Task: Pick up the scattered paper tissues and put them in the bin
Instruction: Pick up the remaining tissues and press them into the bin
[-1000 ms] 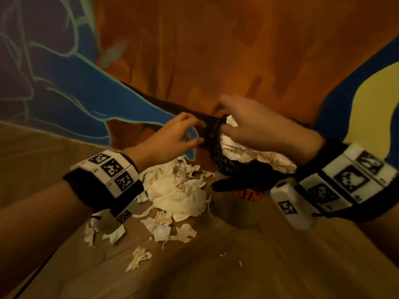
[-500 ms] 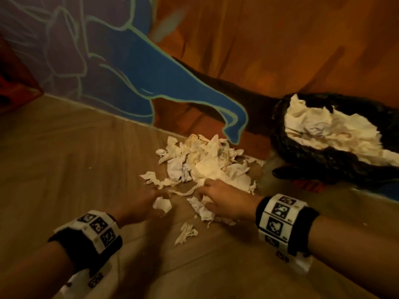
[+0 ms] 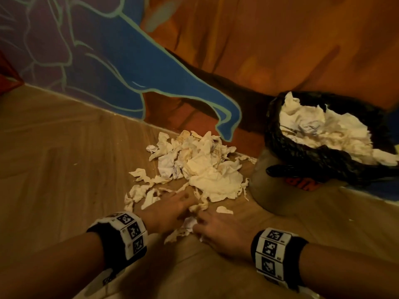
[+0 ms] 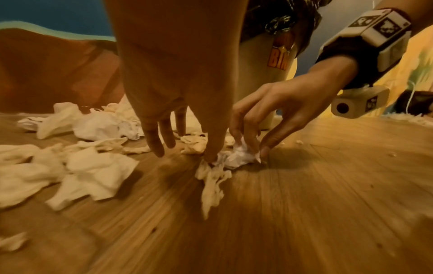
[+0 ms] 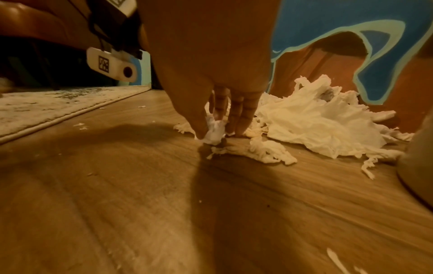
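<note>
Pinching 1 crumpled tissue (image 4: pixel 236 155), right hand (image 4: pixel 276 111); left hand (image 4: pixel 187 115) loose-fingered beside it.

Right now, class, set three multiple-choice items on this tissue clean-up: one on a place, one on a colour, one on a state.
1. Where does the bin stand relative to the tissue pile in the head view?
A. Right of it
B. Left of it
C. On top of it

2. What colour is the bin liner?
A. White
B. Black
C. Green

3. What is the right hand doing?
A. Resting flat on the rug
B. Holding the bin rim
C. Pinching a crumpled tissue on the floor

Answers: 1 A, the bin sits right of the pile; 2 B, the liner folded over the rim is black; 3 C, the left wrist view shows its fingers closed round the tissue.
</note>
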The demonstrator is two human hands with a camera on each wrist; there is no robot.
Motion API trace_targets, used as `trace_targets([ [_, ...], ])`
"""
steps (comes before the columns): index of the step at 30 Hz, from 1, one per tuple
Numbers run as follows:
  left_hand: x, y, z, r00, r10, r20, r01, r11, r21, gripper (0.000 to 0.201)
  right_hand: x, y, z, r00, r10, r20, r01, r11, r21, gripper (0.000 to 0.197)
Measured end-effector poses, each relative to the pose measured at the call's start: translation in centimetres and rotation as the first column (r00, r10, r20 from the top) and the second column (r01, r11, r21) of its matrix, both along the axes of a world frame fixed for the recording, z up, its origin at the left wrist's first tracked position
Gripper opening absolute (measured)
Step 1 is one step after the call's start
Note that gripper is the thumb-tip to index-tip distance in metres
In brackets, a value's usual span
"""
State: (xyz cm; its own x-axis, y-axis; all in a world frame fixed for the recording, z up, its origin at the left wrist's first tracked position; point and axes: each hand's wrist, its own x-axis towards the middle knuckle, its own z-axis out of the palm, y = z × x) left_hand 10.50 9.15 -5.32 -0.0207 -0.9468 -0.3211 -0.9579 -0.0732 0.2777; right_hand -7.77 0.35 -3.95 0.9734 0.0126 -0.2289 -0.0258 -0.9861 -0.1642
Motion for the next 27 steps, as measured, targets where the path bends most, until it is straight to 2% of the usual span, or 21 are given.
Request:
trace_targets([
  [3,-1.3,-0.9,0.0,1.0,-0.027,0.011,0.027,0.999,-0.045,0.047,-1.1,-0.2,0.3,0.999,-0.012,0.032,0.01,0.998,0.054,0.023],
  [6,-2.2,-1.2,0.0,0.999,-0.023,0.033,0.024,0.999,-0.04,0.041,-2.0,-0.6,1.5,0.995,-0.099,0.02,0.093,0.973,0.211,0.021],
  [9,-3.2,-0.9,-0.3,0.999,-0.006,-0.048,0.008,1.0,0.027,0.051,-2.7,-1.2,2.4,0.984,-0.175,0.031,0.157,0.935,0.317,0.021],
  [11,-3.6,-0.6,-0.5,0.998,-0.058,-0.024,0.059,0.997,0.045,0.059,-3.3,-1.6,2.7,0.978,-0.208,0.029,0.185,0.919,0.348,0.023],
  [15,-3.9,-0.4,-1.1,0.995,-0.092,0.045,0.092,0.996,-0.003,0.036,-3.9,-1.8,4.9,0.975,-0.208,0.077,0.164,0.909,0.383,0.02],
  [17,-4.3,-0.6,-0.5,1.0,-0.014,-0.024,0.013,0.999,-0.05,0.028,-4.2,-1.9,6.9,0.971,-0.197,0.135,0.129,0.909,0.397,0.022],
  [19,-4.8,-1.1,0.4,0.981,0.068,-0.18,-0.091,0.988,-0.126,0.033,-4.4,-2.2,9.0,0.962,-0.199,0.185,0.11,0.907,0.406,0.024],
  [21,-5.1,-1.7,2.2,0.941,0.097,-0.325,-0.163,0.97,-0.183,0.015,-4.7,-2.8,10.8,0.946,-0.222,0.238,0.112,0.909,0.4,0.025],
  [23,-5.3,-2.3,4.1,0.899,0.09,-0.429,-0.203,0.953,-0.225,0.013,-5.3,-3.3,12.7,0.921,-0.266,0.284,0.142,0.91,0.391,0.025],
  [27,-6.2,-4.1,8.6,0.831,0.107,-0.546,-0.284,0.925,-0.251,0.022,-7.0,-4.3,17.3,0.851,-0.374,0.368,0.243,0.902,0.356,0.026],
])
